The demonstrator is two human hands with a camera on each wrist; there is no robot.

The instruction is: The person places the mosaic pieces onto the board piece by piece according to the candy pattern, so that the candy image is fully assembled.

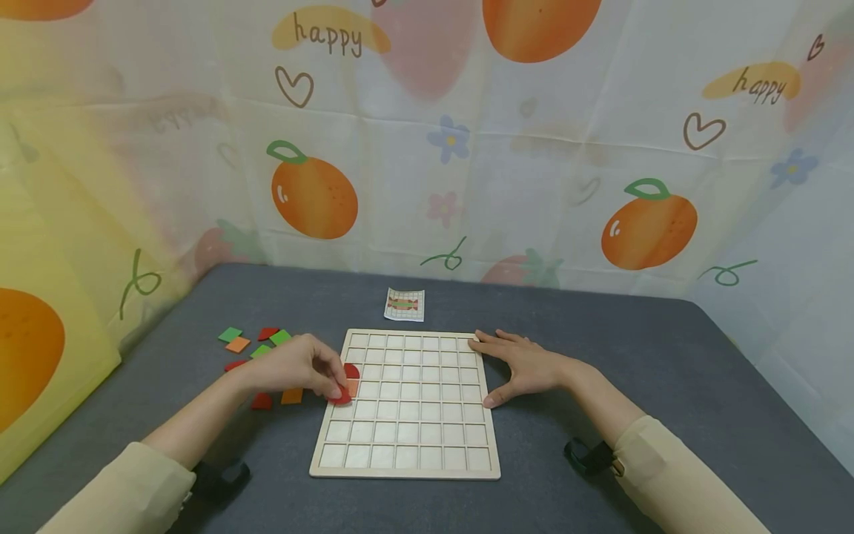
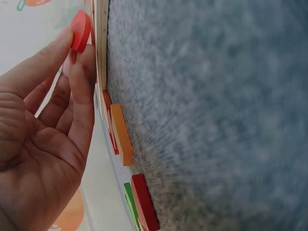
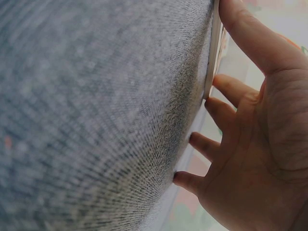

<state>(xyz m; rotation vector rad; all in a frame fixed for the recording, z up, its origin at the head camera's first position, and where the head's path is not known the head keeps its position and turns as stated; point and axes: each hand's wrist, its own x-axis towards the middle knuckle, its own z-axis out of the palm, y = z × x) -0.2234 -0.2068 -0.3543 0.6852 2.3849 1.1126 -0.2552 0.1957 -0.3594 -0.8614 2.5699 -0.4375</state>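
A pale wooden grid board (image 1: 405,475) lies on the dark table. Over its left edge my left hand (image 1: 303,365) pinches a red quarter-round tile (image 1: 342,399) between thumb and fingers; the left wrist view shows this red tile (image 2: 81,31) at the fingertips. Just beyond it, a red rounded tile (image 1: 351,370) and a light orange tile (image 1: 353,388) sit in the board's left column. My right hand (image 1: 527,365) has its fingers spread at the board's upper right edge, with thumb and fingertips touching the rim; the right wrist view shows these fingers (image 3: 231,89) extended.
Left of the board lie loose tiles, among them a green one (image 1: 230,334), an orange one (image 1: 291,396) and a red one (image 1: 262,401). Behind the board is a small pattern card (image 1: 404,305). A fruit-printed curtain (image 1: 534,148) hangs behind the table.
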